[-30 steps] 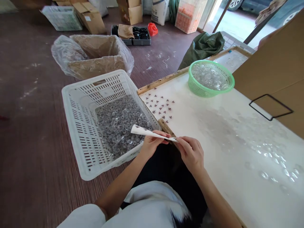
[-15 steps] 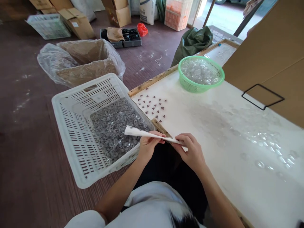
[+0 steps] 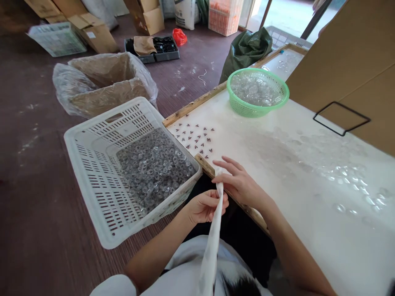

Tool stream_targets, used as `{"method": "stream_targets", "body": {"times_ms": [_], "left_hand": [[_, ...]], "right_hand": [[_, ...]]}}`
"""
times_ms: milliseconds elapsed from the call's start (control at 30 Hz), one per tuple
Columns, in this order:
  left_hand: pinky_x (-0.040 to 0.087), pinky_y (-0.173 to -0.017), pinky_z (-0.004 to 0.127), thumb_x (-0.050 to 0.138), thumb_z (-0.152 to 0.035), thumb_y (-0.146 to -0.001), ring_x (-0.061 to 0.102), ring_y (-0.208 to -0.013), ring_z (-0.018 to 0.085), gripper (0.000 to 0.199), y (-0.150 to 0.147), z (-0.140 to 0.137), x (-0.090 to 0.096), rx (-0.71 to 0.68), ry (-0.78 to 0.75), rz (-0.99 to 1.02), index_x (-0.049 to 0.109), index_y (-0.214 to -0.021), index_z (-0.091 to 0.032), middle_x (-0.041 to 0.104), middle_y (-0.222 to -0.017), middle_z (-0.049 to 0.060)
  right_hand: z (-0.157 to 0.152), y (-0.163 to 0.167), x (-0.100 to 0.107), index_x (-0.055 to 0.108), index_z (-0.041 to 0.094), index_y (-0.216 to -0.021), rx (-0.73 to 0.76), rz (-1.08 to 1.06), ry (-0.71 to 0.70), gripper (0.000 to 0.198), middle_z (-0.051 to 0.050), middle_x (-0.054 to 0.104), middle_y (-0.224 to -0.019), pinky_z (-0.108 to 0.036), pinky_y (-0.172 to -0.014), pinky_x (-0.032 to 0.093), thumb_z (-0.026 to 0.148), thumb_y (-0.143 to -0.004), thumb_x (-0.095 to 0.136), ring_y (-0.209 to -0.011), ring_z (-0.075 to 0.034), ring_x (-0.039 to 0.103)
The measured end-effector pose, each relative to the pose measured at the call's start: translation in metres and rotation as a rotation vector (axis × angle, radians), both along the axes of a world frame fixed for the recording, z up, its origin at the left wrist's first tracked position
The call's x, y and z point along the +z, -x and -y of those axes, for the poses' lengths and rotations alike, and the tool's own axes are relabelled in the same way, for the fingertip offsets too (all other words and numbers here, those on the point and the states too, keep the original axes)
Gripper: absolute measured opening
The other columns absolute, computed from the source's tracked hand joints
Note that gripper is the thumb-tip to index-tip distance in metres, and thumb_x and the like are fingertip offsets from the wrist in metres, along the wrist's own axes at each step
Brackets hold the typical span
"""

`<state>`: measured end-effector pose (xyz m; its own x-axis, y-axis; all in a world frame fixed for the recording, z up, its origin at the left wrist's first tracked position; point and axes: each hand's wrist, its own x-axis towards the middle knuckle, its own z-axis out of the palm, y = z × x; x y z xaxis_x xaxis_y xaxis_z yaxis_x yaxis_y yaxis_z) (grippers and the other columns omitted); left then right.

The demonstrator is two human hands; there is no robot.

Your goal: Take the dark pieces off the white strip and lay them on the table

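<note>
Daylight fr doorway [image 3: 286, 17], top R; floor [image 3: 33, 197] dim at L; glare on tabletop [image 3: 311, 234]; upper-L cnr blurry

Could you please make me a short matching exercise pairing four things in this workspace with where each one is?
Column one
1. White strip
2. Green basket
3. White crate
4. Red bag

Column two
A. Beside the table, holding a heap of small round pieces
B. On the floor, next to a grey tray
C. Between the fingers of the left hand
D. On the white tabletop

Pairs: 1-C, 2-D, 3-A, 4-B
</note>
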<state>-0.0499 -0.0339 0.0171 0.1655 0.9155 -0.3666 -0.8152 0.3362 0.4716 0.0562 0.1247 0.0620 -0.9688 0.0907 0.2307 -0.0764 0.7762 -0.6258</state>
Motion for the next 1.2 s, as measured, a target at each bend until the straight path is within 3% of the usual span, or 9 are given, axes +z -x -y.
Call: {"method": "stream_targets", "body": {"times_ms": [100,200,267,333,433,567,667,1000,1200], "left_hand": [[0.041,-0.037,0.022,0.076,-0.048,-0.069,0.043,-0.037,0.008,0.035,0.002,0.003,-0.001,-0.004,-0.032,-0.025,0.059,-0.07,-0.017,0.049,-0.051,-0.002],[0.044,-0.04,0.021,0.065,-0.066,-0.073,0.053,-0.045,0.011,0.05,0.009,0.005,-0.005,0.217,-0.048,-0.174,0.063,-0.075,-0.017,0.054,-0.056,0.001],[0.052,-0.049,0.023,0.075,-0.068,-0.061,0.063,-0.064,0.016,0.06,0.01,0.006,-0.008,0.367,-0.085,-0.346,0.066,-0.094,-0.018,0.065,-0.076,0.005],[0.056,-0.059,0.027,0.085,-0.06,-0.052,0.066,-0.081,0.022,0.073,0.007,0.004,-0.01,0.413,-0.123,-0.485,0.065,-0.11,-0.02,0.069,-0.096,0.008],[0.057,-0.067,0.029,0.081,-0.048,-0.067,0.068,-0.086,0.024,0.053,-0.002,-0.001,-0.01,0.472,-0.078,-0.611,0.069,-0.108,-0.016,0.071,-0.096,0.01],[0.058,-0.068,0.029,0.074,-0.039,-0.077,0.069,-0.082,0.022,0.033,-0.005,-0.008,-0.012,0.756,0.059,-0.616,0.074,-0.1,-0.015,0.073,-0.089,0.007],[0.059,-0.066,0.027,0.077,-0.039,-0.074,0.07,-0.08,0.02,0.033,-0.003,-0.011,-0.015,0.854,0.13,-0.591,0.075,-0.098,-0.016,0.074,-0.088,0.005],[0.06,-0.065,0.025,0.079,-0.038,-0.071,0.069,-0.079,0.018,0.033,-0.002,-0.014,-0.025,0.928,0.208,-0.575,0.075,-0.095,-0.017,0.073,-0.092,0.005],[0.06,-0.064,0.025,0.08,-0.035,-0.07,0.069,-0.079,0.017,0.03,-0.003,-0.018,-0.029,0.931,0.227,-0.554,0.075,-0.094,-0.017,0.073,-0.09,0.005]], "right_hand": [[-0.001,-0.003,0.0,0.066,0.024,-0.091,0.032,0.096,0.139,0.016,-0.003,0.069,-0.09,-0.035,-0.085,0.049,0.022,-0.093,0.05,-0.088,-0.018,0.063],[0.0,-0.013,-0.004,0.061,0.02,-0.085,-0.136,0.217,0.374,0.015,0.002,0.061,-0.068,-0.023,-0.056,0.042,0.03,-0.092,0.052,-0.06,-0.012,0.053],[0.004,-0.017,-0.006,0.058,0.02,-0.08,-0.199,0.273,0.481,0.018,0.004,0.058,-0.064,-0.021,-0.049,0.035,0.032,-0.091,0.052,-0.055,-0.01,0.047],[0.01,-0.016,-0.006,0.058,0.02,-0.079,-0.15,0.306,0.559,0.019,0.004,0.058,-0.065,-0.021,-0.049,0.035,0.034,-0.091,0.052,-0.055,-0.01,0.046],[0.018,-0.014,-0.007,0.062,0.02,-0.087,-0.084,0.283,0.623,0.018,0.002,0.065,-0.079,-0.023,-0.059,0.043,0.035,-0.091,0.053,-0.066,-0.012,0.055],[0.019,-0.019,-0.017,0.059,0.022,-0.109,-0.326,0.149,0.519,0.026,-0.001,0.068,-0.091,-0.026,-0.066,0.047,0.032,-0.085,0.062,-0.072,-0.014,0.059],[0.017,-0.026,-0.026,0.061,0.022,-0.101,-0.473,0.073,0.438,0.017,-0.002,0.066,-0.087,-0.026,-0.061,0.048,0.029,-0.086,0.06,-0.067,-0.014,0.059],[0.028,-0.02,-0.04,0.064,0.023,-0.096,-0.491,-0.051,-0.118,0.017,-0.008,0.066,-0.101,-0.03,-0.071,0.049,0.024,-0.097,0.048,-0.088,-0.02,0.062],[0.024,-0.019,-0.045,0.062,0.024,-0.101,-0.508,-0.072,0.067,0.012,-0.007,0.065,-0.1,-0.032,-0.076,0.05,0.021,-0.093,0.052,-0.09,-0.02,0.062]]}}
